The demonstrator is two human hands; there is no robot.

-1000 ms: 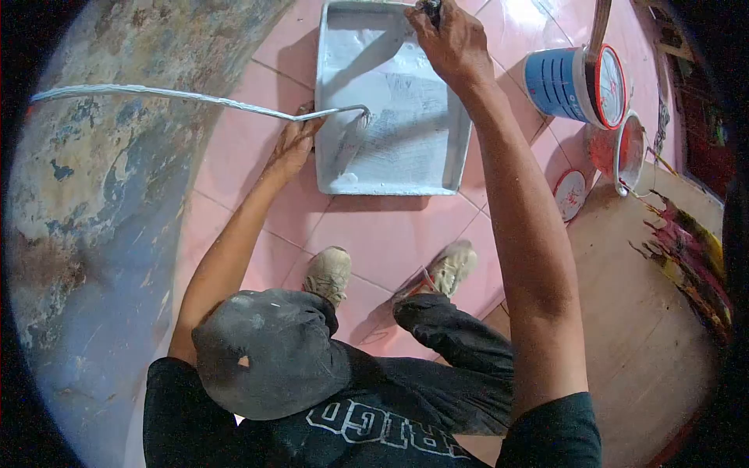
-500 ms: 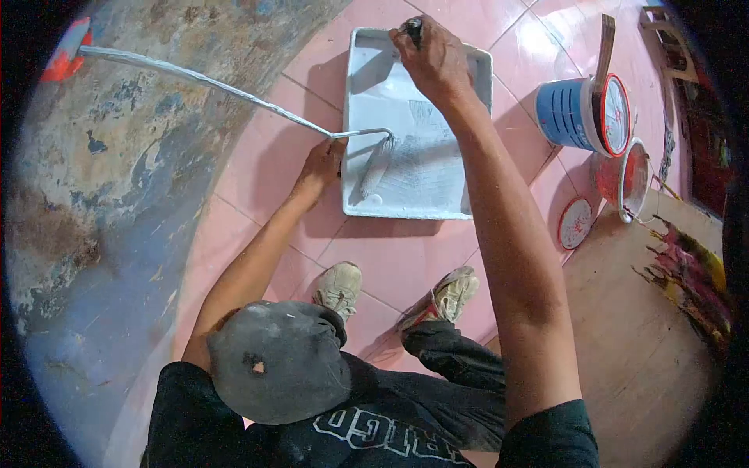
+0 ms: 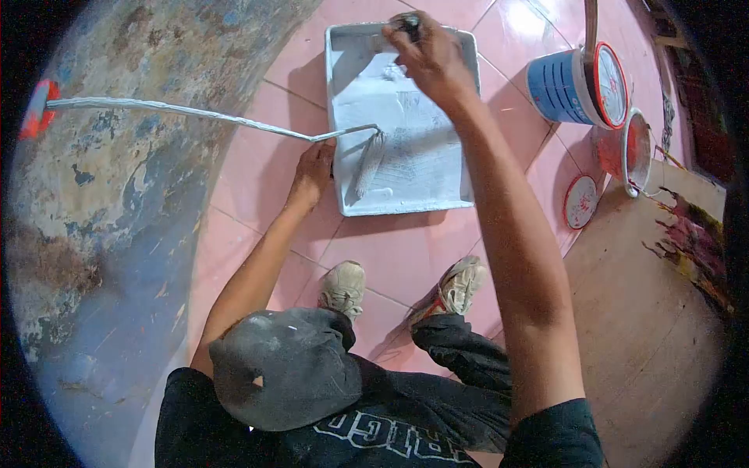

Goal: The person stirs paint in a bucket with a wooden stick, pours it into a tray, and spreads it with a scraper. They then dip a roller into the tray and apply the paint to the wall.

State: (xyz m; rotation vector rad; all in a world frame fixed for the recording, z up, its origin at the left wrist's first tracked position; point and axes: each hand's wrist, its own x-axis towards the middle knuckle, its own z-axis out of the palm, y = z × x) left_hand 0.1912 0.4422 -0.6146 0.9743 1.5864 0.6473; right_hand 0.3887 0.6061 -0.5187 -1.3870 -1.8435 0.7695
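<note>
Right hand (image 3: pixel 437 61) | farther left along tray's (image 3: pixel 421 175) far edge than at first

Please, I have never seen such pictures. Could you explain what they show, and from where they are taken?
There is no robot: these are a person's bare hands. One camera on the head takes every picture, looking forward and down. A paint tray lies on the pink tiled floor, a paint roller resting in it. The left hand is at the tray's left edge. The right hand grips something dark above the far end; I cannot tell what. A blue bucket is at the right.
</note>
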